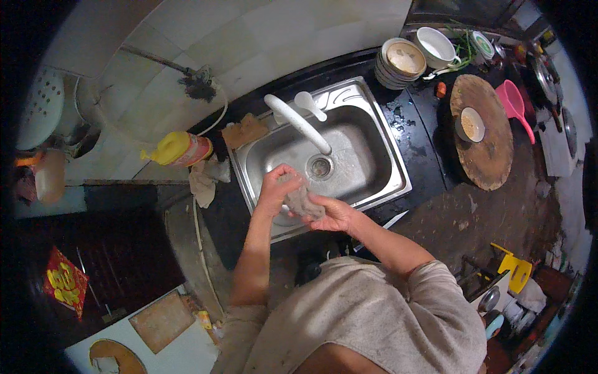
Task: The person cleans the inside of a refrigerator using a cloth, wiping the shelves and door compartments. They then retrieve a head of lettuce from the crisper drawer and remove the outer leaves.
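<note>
Both my hands grip a wet-looking grey-brown cloth [301, 201] above the near side of a stainless steel sink [369, 173]. My left hand [279, 183] holds its upper left end, fingers curled over it. Lower and to the right, my right hand [332, 214] has the other end between thumb and fingers. The white curved faucet [299, 124] reaches over the basin, its spout just beyond the cloth. Under it lies the round drain [320, 167]. The white faucet lever [310, 105] stands at the sink's back edge. Part of the cloth is hidden by my fingers.
Left of the sink stand a yellow bottle [180, 148] and a crumpled rag [203, 184]. Stacked bowls [397, 70] and a white handled pot [434, 46] sit back right. Farther right, a round wooden chopping board [486, 163] bears a small bowl [471, 125] beside a pink ladle [512, 100].
</note>
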